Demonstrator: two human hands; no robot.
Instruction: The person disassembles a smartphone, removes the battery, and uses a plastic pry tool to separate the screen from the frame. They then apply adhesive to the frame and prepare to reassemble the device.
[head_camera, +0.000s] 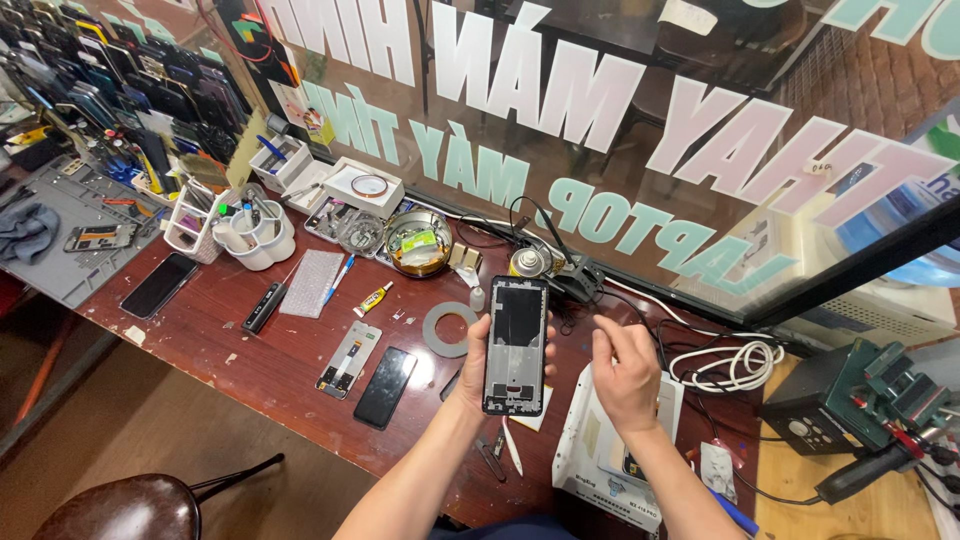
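Observation:
My left hand (478, 368) grips an opened phone frame (515, 345) upright over the wooden workbench (250, 365), its dark inner side facing me. My right hand (627, 375) hovers just right of the frame, fingers pinched together; whether something tiny sits between them I cannot tell. Below the right hand lies a white box (592, 455). A dark phone (385, 386) and a narrow circuit part (348, 360) lie left of my left forearm. A grey ring (447, 329) rests beside the frame.
A grey work mat (60, 250) with a phone body sits far left, near a black phone (159, 285). White tool cups (255, 235), trays, a round tin (417, 241), a glue tube (372, 298), coiled white cable (730, 362) and a green tool station (860, 395) line the glass window. A stool (125, 508) stands below.

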